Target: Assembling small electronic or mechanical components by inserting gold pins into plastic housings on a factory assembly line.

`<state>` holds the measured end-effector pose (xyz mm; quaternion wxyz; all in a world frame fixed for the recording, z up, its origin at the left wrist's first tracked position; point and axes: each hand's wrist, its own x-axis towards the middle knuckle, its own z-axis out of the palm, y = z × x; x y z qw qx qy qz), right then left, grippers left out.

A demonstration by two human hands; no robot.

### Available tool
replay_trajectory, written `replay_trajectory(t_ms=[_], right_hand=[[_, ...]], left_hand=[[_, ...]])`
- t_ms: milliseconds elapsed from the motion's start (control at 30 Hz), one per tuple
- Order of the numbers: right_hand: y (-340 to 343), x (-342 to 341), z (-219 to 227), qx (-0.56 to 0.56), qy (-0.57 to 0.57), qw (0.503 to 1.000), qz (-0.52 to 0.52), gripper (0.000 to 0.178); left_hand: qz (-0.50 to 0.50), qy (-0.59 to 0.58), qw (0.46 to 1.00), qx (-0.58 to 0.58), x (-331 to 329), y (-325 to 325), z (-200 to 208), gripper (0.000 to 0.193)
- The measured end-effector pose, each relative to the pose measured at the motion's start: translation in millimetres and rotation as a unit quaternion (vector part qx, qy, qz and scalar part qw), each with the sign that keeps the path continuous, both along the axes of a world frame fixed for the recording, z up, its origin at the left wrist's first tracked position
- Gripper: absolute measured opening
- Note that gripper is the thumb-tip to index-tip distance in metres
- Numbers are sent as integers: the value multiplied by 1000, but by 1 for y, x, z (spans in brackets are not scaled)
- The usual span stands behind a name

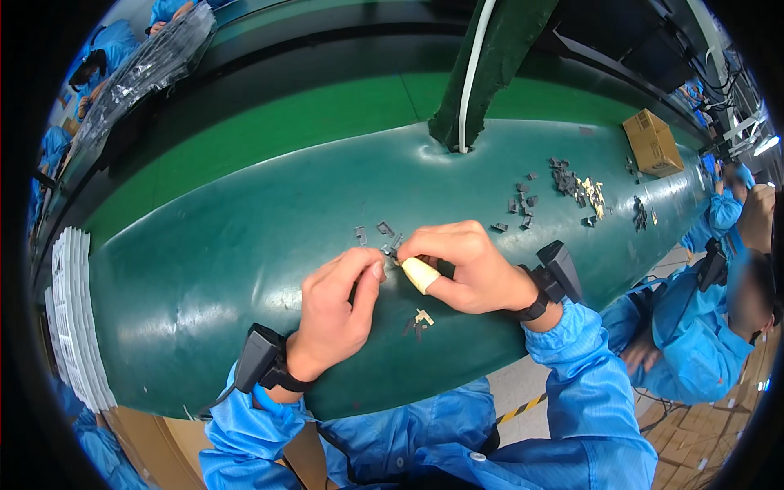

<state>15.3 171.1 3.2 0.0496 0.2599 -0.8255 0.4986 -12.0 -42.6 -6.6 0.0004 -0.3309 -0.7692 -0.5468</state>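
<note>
Over the green table mat (pixel 204 286), my left hand (pixel 336 300) and my right hand (pixel 467 268) meet fingertip to fingertip. Both are pinched on a small dark plastic part (pixel 391 254), largely hidden by the fingers. A pale yellow cover wraps my right thumb (pixel 420 275). Just beyond the fingertips lie loose dark plastic parts, one grey-black piece (pixel 361 235) and another (pixel 385 229). Closer to me, between my wrists, sits a little group of gold-coloured pieces (pixel 423 316) with tiny dark bits (pixel 418 331).
To the right are scattered dark parts (pixel 523 204), a heap of black parts (pixel 563 177) and gold-coloured pieces (pixel 592 196). A cardboard box (pixel 653 145) stands at the far right. White trays (pixel 77 318) are stacked left. A green-wrapped post (pixel 465 106) rises behind. A co-worker (pixel 694 343) sits right.
</note>
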Motion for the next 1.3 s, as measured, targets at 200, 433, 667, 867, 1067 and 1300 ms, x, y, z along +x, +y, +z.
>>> replay_trajectory(t_ms=[200,433,667,867,1067,1300], right_hand=[[-3,-1,1,-45,9,998,-33,8],[-2,0,1,2,-11,1000,7,17],[-6,-1,-2,-46,26,999,11,6],[0,0,5,-18,-29,999,24,15],[2,1,11,-119,-147,980,64,11],[3,3,11,-252,-285,919,98,12]], left_hand=[[-14,-46,999,-3,-2,-2,6,6],[-20,10,1000,-4,2,3,0,7],[-25,21,999,-8,2,2,1,7],[-60,-42,997,32,0,-1,0,8],[-105,-202,969,100,-2,-4,2,11],[-145,-315,918,194,-1,-4,5,13]])
